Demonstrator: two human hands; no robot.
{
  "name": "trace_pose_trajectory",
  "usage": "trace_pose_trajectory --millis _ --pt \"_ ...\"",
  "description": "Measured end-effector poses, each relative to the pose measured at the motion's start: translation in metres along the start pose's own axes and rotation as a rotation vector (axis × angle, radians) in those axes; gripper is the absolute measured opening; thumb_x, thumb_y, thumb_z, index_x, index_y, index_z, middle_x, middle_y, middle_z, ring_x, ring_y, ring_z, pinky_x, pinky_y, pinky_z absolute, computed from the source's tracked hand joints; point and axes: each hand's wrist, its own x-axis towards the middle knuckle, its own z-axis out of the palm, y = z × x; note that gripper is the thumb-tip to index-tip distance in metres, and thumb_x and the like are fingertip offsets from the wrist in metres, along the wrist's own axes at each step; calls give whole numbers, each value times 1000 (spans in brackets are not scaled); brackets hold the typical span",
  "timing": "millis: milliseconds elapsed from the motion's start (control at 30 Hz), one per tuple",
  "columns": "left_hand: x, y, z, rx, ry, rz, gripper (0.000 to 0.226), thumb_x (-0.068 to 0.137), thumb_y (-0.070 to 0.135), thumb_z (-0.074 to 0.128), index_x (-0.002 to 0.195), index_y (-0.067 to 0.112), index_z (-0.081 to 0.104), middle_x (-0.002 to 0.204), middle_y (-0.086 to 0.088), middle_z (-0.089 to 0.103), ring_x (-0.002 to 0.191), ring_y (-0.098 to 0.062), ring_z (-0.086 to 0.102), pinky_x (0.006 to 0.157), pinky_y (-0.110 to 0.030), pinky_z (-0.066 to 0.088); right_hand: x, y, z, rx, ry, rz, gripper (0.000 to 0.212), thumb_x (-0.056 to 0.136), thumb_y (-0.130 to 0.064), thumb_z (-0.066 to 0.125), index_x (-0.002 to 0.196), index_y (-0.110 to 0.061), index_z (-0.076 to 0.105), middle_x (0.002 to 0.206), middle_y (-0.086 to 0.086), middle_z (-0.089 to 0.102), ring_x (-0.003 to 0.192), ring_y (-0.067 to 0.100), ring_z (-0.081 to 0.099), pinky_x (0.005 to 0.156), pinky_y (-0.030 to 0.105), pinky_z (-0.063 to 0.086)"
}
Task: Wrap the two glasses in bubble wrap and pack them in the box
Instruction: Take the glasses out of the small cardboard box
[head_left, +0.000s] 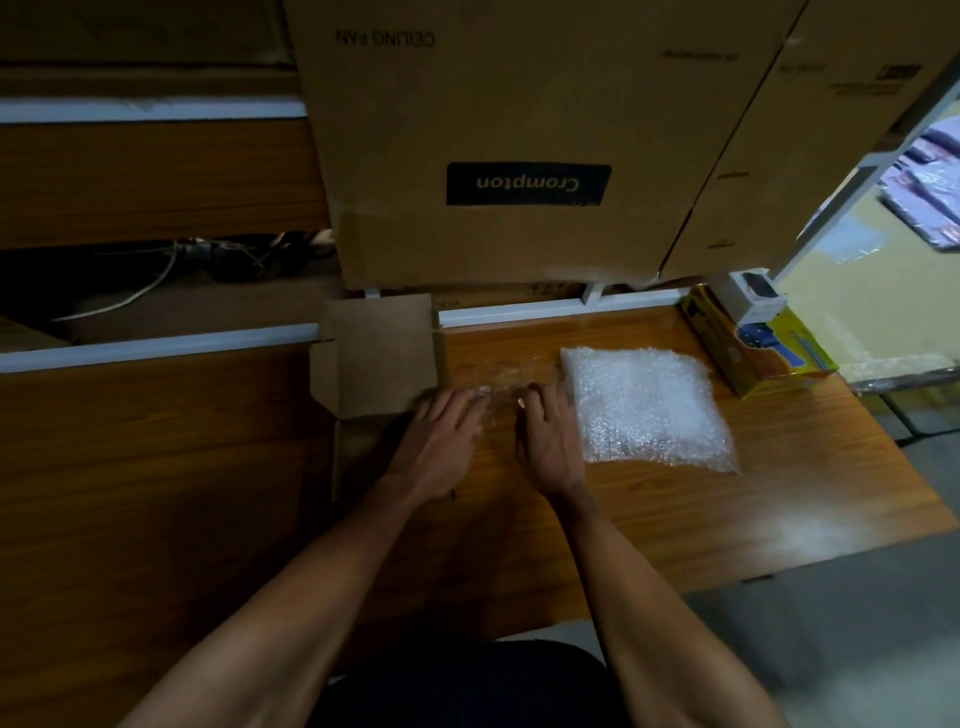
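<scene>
Your left hand (441, 441) and right hand (550, 441) lay side by side on the wooden desk (727, 530), palms down, fingers reaching forward onto the clear glasses (498, 382); the glasses were faint and blurred against the wood, so I cannot tell how many showed or whether they stood or lay; your fingertips touched or partly wrapped that clear material, but whether either hand really gripped it I cannot tell; the glasses sat between the small open cardboard box (379, 353) on the left and the bubble wrap (649, 405) on the right; the box was touching or just beside your left hand, flaps open, at the desk's left edge; the bubble wrap lay flat as a white folded sheet just beside your right hand; a yellow carton (753, 348) sat at the desk's far right corner, a small white box (758, 296) on top of it; a big brown carton marked Crompton (519, 130) stood behind the desk.
</scene>
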Motion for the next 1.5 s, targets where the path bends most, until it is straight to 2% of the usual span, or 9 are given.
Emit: trace_pose_trajectory --millis 133,233,467,600,833,1000,1133,1267,1500 --pt "-42 -21 -5 30 63 -174 52 107 46 40 153 23 40 157 -4 38 142 -29 37 112 -49 38 -25 -40 8 173 -205 87 37 109 -41 35 131 -13 48 131 8 49 102 23 58 81 33 51" --pt "-78 -45 -1 51 25 -362 73 102 61 38 161 18 31 165 -17 26 149 -40 26 118 -58 33 -41 -64 23 282 -402 156 64 108 -56 37 158 -17 29 162 9 34 130 26 53 104 42 49" --pt "-122 -68 5 -57 -81 -399 110 90 84 32 168 12 3 174 -17 -7 161 -35 1 126 -45 16 -59 -99 52 433 -450 250 65 113 -40 35 167 -12 14 167 19 33 143 40 47 119 44 38" --pt "-135 -77 4 -79 -88 -422 106 97 74 43 167 8 -1 173 -15 -16 161 -29 -12 125 -37 6 -57 -111 56 407 -489 247 66 114 -39 31 168 -12 4 167 21 32 144 40 45 121 42 31" --pt "-155 -108 1 -136 -160 -356 93 104 53 52 166 6 0 172 -14 -20 159 -27 -19 131 -45 9 -58 -138 60 434 -484 304 65 114 -37 32 168 -15 2 159 23 45 135 41 54 114 45 42" --pt "-158 -111 -5 -162 -184 -342 91 106 47 53 166 7 -3 170 -13 -26 158 -27 -22 131 -47 8 -61 -145 57 442 -463 316 69 111 -51 28 168 -21 5 159 21 46 131 41 58 110 54 49" --pt "-163 -105 -2 -118 -62 -312 80 106 50 49 166 10 15 175 -15 -3 161 -32 -3 129 -50 13 -65 -144 43 410 -359 298 52 112 -45 37 160 -25 33 151 12 55 118 30 66 99 47 57" --pt "-151 -76 -5 -120 99 -216 55 106 42 47 154 15 44 157 -10 38 144 -33 32 115 -53 39 -73 -120 22 309 -218 314 36 109 -25 48 144 -18 51 137 9 61 106 28 69 87 45 59" --pt "-78 0 9 -407 4 -78 47 108 38 46 152 21 42 148 1 40 132 -20 46 107 -44 47 -70 -47 -14 170 -133 379 32 104 -11 54 136 -11 57 133 14 59 97 39 68 70 34 46"
